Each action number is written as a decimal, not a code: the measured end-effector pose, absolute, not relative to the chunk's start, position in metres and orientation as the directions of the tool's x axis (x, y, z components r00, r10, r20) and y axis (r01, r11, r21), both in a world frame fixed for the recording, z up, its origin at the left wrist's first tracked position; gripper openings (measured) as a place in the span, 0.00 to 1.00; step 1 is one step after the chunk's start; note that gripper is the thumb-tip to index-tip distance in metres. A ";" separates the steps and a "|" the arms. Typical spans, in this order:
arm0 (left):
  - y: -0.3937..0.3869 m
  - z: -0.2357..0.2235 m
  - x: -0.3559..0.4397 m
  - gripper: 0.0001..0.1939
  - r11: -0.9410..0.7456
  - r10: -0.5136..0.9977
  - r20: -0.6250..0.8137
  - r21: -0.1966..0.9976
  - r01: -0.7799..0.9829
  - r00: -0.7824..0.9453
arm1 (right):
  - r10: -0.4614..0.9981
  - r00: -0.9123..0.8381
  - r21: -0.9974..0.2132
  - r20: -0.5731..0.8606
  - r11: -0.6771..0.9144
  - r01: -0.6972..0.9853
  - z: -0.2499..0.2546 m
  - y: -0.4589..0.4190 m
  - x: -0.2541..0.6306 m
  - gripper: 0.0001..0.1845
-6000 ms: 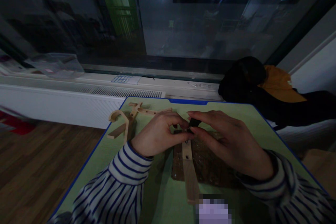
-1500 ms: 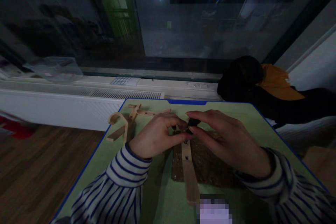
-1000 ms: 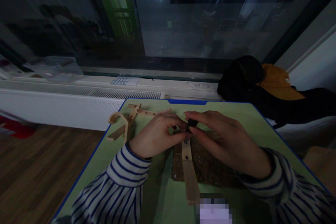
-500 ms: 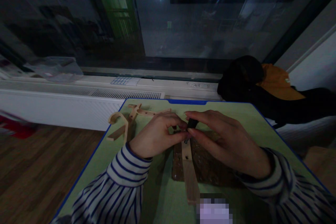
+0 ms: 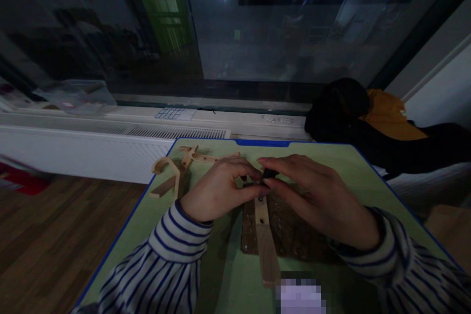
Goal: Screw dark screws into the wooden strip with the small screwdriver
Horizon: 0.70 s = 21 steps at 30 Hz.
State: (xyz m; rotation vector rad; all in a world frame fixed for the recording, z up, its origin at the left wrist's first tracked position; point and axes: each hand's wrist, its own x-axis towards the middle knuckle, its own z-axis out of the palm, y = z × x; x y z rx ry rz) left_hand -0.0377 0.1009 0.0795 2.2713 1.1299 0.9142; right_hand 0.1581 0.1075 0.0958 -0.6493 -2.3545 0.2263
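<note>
One table (image 5: 324, 154): two grips (image 5: 217, 189) (image 5: 327, 194) (one handle (image 5: 270, 173))

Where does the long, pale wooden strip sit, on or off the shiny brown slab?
On: the strip crosses the slab, its near end jutting past the edge; left hand and right hand hide its far end.

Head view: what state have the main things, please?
Right hand: pinching short black piece.
Left hand: fingers bent, hold unclear.
Flat pale wooden bar: across shiny brown slab, near end overhanging.
Curved pale wooden hook: on green table, not held.
Orange fabric cap: resting on black cloth.
</note>
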 end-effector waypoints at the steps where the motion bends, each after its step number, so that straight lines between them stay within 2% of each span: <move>1: 0.101 0.079 -0.038 0.08 -0.573 0.815 0.367 0.630 0.524 0.449 | 0.509 -0.647 -0.325 0.567 0.860 0.392 0.096 0.107 0.158 0.18; 10: 0.102 0.079 -0.037 0.07 -0.583 0.804 0.362 0.636 0.506 0.471 | 0.521 -0.656 -0.370 0.546 0.853 0.369 0.098 0.104 0.156 0.19; 21: 0.101 0.080 -0.038 0.08 -0.577 0.810 0.358 0.626 0.525 0.464 | 0.530 -0.641 -0.352 0.555 0.848 0.396 0.097 0.106 0.158 0.18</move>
